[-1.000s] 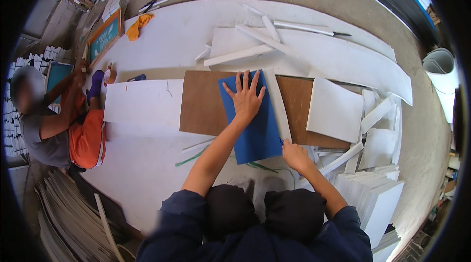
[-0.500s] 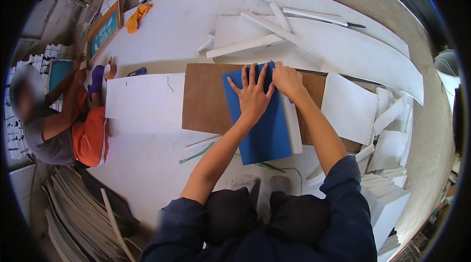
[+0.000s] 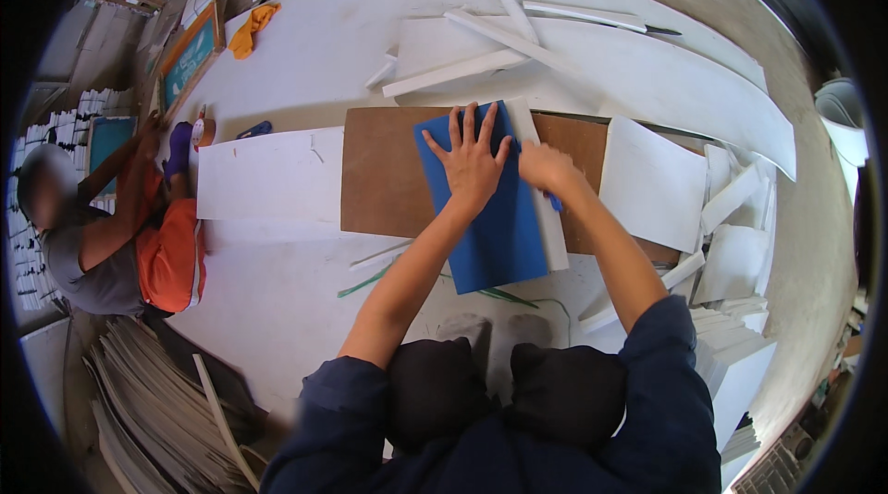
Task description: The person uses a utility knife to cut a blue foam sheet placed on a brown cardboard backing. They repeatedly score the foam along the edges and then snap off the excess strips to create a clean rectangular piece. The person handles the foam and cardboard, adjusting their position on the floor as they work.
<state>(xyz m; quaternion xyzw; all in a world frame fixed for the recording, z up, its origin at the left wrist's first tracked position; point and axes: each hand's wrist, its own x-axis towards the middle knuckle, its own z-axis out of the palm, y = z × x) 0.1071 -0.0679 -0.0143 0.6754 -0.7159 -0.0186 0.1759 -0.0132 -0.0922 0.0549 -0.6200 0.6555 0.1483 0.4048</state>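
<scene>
Navy cloth sleeves point(image 3: 661, 341) covered the upper arms on the near side of the blue panel point(image 3: 504, 249), with dark-clad knees point(image 3: 566, 392) between them. The left forearm reached forward and slightly right; its left hand point(image 3: 474, 168) lay flat on the far half of the blue panel, fingers fanned wide. The right forearm slanted in toward the blue panel's right edge, where the right hand point(image 3: 548, 166) was curled round a blue-handled tool point(image 3: 554, 202); its working end was hidden.

The blue panel sat askew over a white board point(image 3: 548, 221), which showed along its right side, and both crossed a long brown board point(image 3: 384, 170). Right of the blue panel, a white sheet point(image 3: 650, 184) rested on the brown board; left of it stretched a white strip point(image 3: 268, 179). White sheeting point(image 3: 277, 309) spread beneath everything, and pale offcuts point(image 3: 462, 80) lay beyond the blue panel.

Well to its left sat a co-worker point(image 3: 169, 253) in orange trousers, near a wooden frame point(image 3: 192, 64). Far to its right, a white roll point(image 3: 840, 115) stood on the grey floor point(image 3: 814, 244).
</scene>
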